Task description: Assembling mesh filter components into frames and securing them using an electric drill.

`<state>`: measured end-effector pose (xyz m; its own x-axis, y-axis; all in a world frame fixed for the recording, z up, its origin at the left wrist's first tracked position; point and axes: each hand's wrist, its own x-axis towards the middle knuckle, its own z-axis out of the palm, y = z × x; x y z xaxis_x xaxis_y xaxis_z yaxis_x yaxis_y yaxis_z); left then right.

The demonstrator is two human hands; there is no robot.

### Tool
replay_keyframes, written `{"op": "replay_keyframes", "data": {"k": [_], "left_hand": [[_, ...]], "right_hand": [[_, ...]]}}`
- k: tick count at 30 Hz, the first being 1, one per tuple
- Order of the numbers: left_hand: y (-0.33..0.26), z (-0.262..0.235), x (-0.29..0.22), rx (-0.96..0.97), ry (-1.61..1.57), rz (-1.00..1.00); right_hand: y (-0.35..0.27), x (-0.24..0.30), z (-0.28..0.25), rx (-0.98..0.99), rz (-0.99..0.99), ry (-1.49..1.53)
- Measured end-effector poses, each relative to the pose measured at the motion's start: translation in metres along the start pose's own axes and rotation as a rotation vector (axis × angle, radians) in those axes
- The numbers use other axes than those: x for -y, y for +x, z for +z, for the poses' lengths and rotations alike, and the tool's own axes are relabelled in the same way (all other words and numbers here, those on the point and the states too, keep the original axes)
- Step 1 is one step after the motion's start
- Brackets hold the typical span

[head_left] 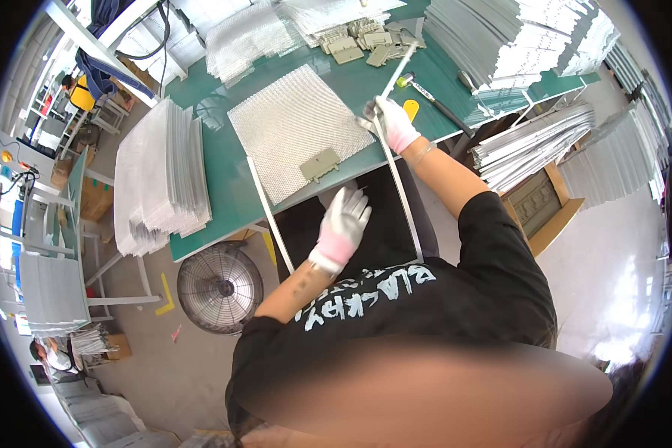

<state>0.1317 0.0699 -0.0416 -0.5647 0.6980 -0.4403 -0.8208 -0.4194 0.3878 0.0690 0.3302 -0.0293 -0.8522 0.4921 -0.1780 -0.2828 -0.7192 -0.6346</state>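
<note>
My right hand [393, 124], in a white and pink glove, is closed around a thin white strip [402, 69] at the table's right side. Another long strip [403, 198] runs from that hand down toward my body; how the two meet is hidden by my fingers. My left hand [343, 228], also gloved, is held over my lap with its fingers stretched out and nothing visible in it. A silvery mesh panel [287, 116] lies on the green table [220, 179]. On its near corner rests a grey-green plastic piece [319, 165]. A further white strip [270, 213] slants from the panel's left edge toward me.
Stacked panels [157, 172] stand at the left, and taller stacks [493, 45] at the far right. Similar plastic pieces [345, 49] are heaped at the back. A hammer [440, 107] lies beside a yellow object [411, 110]. A round fan [220, 287] stands on the floor; strip bundles [534, 145] lie right.
</note>
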Motion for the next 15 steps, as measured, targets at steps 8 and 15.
{"op": "replay_keyframes", "data": {"k": [8, 15], "left_hand": [[0.06, 0.023, 0.032, -0.016, 0.046, 0.049], [0.051, 0.012, 0.011, 0.357, 0.204, 0.319]], "right_hand": [[-0.066, 0.009, -0.013, 0.261, 0.226, -0.358], [-0.156, -0.014, 0.007, 0.157, -0.189, -0.915]]}}
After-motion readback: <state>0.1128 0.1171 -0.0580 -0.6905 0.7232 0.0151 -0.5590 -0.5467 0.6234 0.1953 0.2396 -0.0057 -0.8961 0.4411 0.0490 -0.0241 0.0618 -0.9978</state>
